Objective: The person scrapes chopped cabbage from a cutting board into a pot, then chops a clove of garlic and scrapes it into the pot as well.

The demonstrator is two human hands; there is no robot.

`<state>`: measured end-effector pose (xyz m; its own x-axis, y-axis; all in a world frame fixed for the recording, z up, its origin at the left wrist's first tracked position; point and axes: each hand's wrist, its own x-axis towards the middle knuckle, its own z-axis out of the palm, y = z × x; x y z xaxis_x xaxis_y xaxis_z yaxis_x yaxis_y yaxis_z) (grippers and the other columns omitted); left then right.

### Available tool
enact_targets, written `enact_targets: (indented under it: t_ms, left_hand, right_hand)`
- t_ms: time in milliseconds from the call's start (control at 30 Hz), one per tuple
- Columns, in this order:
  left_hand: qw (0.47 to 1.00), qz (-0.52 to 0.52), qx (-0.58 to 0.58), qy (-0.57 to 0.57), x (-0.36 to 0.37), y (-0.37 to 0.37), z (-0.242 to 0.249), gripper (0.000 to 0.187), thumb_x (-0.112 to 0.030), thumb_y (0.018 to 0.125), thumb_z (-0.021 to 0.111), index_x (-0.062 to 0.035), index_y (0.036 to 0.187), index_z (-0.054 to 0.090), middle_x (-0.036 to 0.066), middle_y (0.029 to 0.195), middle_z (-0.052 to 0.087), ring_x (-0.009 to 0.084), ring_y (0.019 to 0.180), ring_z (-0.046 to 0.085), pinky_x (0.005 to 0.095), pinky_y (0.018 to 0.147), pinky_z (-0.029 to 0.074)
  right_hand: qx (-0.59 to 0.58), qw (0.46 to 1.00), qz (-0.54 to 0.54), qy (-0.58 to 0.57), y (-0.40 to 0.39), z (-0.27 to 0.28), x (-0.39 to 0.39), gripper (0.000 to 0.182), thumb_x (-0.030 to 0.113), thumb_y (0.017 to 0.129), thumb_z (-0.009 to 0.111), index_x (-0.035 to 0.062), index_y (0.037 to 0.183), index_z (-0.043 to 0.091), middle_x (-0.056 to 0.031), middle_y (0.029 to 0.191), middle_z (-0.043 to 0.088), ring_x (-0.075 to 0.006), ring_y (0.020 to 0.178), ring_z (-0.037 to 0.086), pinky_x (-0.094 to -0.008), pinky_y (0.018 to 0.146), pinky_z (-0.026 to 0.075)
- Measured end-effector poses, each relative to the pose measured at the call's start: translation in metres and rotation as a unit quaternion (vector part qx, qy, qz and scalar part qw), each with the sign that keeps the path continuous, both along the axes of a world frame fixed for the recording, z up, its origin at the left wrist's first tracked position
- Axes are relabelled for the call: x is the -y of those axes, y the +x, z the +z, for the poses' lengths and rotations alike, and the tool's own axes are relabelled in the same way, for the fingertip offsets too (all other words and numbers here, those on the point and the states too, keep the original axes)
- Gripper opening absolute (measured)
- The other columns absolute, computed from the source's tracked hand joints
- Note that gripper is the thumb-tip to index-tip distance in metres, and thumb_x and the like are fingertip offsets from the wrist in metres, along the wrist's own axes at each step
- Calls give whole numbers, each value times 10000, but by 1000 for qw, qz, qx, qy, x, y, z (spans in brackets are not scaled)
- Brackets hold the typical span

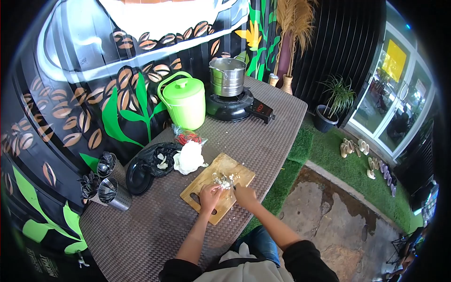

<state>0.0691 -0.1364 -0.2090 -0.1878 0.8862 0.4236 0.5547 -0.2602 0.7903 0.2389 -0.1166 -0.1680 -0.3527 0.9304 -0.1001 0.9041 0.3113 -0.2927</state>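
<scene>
On the wooden cutting board (pixel 221 162), my left hand (pixel 210 196) has its fingers closed on a white piece of what looks like cauliflower (pixel 224 185). My right hand (pixel 245 196) grips a knife (pixel 229 180) by its dark handle, with the blade beside that piece and close to my left fingertips. Small white crumbs lie scattered over the board around the blade. Just past the board's far left corner sits a larger white lumpy head (pixel 190 157), next to a black plastic bag (pixel 162 152) with white scraps on it.
Behind the board stand a lime-green lidded bucket (pixel 185 101) and a steel pot (pixel 227 77) on a black portable stove (pixel 230 109). At left are a black plate (pixel 138 176) and metal cutlery holders (pixel 115 195). The table's right edge (pixel 287 157) runs close to my right arm.
</scene>
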Motion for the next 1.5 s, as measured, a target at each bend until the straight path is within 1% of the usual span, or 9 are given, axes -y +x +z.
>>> enact_targets:
  t_ms: [67, 333, 500, 567, 700, 967, 1133, 1333, 1500]
  left_hand:
    - [1000, 3, 4, -5, -1, 2, 1, 159, -150, 749, 734, -63, 881, 721, 67, 855, 688, 194, 742, 585, 305, 690, 485]
    - [1000, -3, 5, 11, 1, 1, 4, 137, -142, 759, 725, -63, 871, 723, 72, 852, 687, 197, 745, 580, 296, 679, 482]
    - [1000, 1, 3, 5, -1, -2, -2, 116, -80, 762, 699, -60, 874, 722, 72, 849, 688, 190, 734, 583, 283, 672, 479]
    - [1000, 1, 11, 14, -4, -1, -4, 119, -55, 762, 688, -59, 876, 722, 73, 848, 688, 189, 732, 587, 278, 670, 479]
    - [998, -13, 60, 24, -1, -1, -6, 127, 11, 746, 668, -47, 849, 716, 79, 843, 683, 202, 756, 604, 290, 658, 498]
    - [984, 2, 176, 13, -7, -6, -21, 98, -17, 788, 669, -36, 873, 714, 94, 808, 670, 158, 670, 610, 240, 638, 485]
    - [936, 16, 349, -29, -3, -11, -7, 134, -35, 821, 660, -7, 946, 697, 65, 849, 687, 108, 734, 617, 221, 687, 466]
    - [990, 95, 63, -88, 24, -23, 8, 142, -65, 778, 695, -47, 918, 709, 75, 836, 698, 155, 712, 646, 256, 665, 487]
    - [995, 79, 24, -52, 24, -28, -1, 129, -47, 770, 688, -46, 896, 713, 69, 754, 679, 138, 664, 626, 253, 621, 470]
  right_hand:
    - [-43, 996, -73, -13, -3, -12, 20, 269, 284, 920, 477, 24, 983, 507, -179, 782, 666, -344, 746, 672, -444, 637, 533]
    - [-35, 999, -31, -19, -3, 4, -23, 369, 364, 935, 438, 19, 973, 564, -200, 837, 659, -365, 781, 656, -479, 669, 509]
    - [-30, 998, -59, -12, -4, -6, 11, 317, 352, 935, 444, 51, 1005, 518, -208, 829, 658, -362, 773, 660, -476, 668, 516]
    - [-53, 989, -137, -28, -18, -12, 23, 299, 339, 935, 452, 51, 1008, 492, -221, 801, 654, -373, 759, 661, -479, 647, 525]
    - [-39, 994, -105, 17, -25, -31, -1, 303, 329, 933, 457, 39, 1009, 502, -234, 791, 650, -381, 751, 662, -471, 634, 534]
    - [-152, 984, -73, -50, 6, 21, 9, 342, 343, 925, 429, 17, 990, 508, -274, 868, 621, -446, 838, 600, -525, 719, 462]
    - [-179, 982, -48, -38, 2, -2, 36, 320, 329, 927, 431, 19, 987, 479, -267, 811, 615, -443, 794, 600, -528, 691, 457]
    - [-119, 993, 19, -15, 0, -9, 46, 314, 334, 928, 447, 28, 977, 500, -238, 727, 618, -417, 727, 614, -512, 650, 477]
    - [-90, 995, -37, 20, 7, -10, 30, 344, 349, 938, 422, 15, 966, 502, -210, 735, 636, -375, 691, 641, -481, 619, 507]
